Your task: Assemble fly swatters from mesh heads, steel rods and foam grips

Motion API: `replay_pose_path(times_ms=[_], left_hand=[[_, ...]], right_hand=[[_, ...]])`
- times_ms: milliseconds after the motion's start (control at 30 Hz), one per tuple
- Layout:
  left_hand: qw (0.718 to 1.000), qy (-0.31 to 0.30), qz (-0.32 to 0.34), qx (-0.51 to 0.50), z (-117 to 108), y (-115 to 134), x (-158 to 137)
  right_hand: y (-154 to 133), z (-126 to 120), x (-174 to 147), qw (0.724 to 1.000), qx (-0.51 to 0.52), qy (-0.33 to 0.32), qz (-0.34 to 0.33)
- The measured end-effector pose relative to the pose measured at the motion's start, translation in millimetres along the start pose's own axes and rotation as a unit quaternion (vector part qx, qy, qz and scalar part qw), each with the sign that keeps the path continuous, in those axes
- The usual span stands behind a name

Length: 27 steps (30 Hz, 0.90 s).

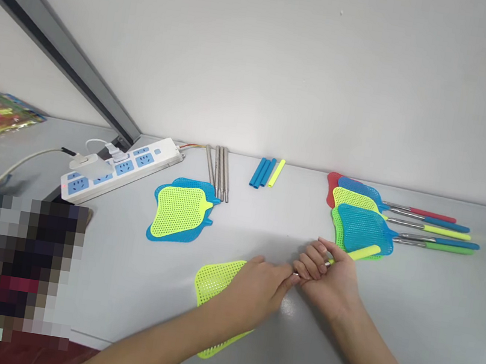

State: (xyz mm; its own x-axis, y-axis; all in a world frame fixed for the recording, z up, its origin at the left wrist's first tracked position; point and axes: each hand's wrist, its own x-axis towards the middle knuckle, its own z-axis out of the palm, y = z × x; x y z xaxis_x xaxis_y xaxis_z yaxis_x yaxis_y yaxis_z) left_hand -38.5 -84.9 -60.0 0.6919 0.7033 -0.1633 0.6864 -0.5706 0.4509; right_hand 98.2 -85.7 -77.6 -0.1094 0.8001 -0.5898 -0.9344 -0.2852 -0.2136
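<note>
A yellow fly swatter (216, 276) lies low in front of me, its mesh head partly covered by my left hand and forearm. My left hand (261, 285) is closed around the swatter where the head meets the metal rod. To its right, my right hand (331, 277) has its fingers curled round the rod, palm turned up. The yellow handle (364, 252) sticks out beyond that hand, over the edge of a blue swatter (366, 231). Only a short bit of rod shows between the two hands.
Several fly swatters with red, blue, yellow and green handles (447, 248) lie overlapping at right. Loose yellow and blue swatter heads (179, 212), metal rods (221, 173) and blue and yellow grip sleeves (263, 173) lie toward the wall. A power strip (124, 169) with cables stands left.
</note>
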Motion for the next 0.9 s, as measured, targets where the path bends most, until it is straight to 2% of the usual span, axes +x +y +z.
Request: replay_pose_path(times_ms=[533,900], left_hand=[[1.000,0.015,0.002,-0.003,2.4,-0.5,-0.5],[1.000,-0.002,-0.007,-0.011,0.4,2.5,-0.9]], right_hand=[[-0.1,2.2,-1.8,0.999,0.031,0.016,0.004],[-3.0,3.9,-0.8,0.999,0.026,0.036,0.006]])
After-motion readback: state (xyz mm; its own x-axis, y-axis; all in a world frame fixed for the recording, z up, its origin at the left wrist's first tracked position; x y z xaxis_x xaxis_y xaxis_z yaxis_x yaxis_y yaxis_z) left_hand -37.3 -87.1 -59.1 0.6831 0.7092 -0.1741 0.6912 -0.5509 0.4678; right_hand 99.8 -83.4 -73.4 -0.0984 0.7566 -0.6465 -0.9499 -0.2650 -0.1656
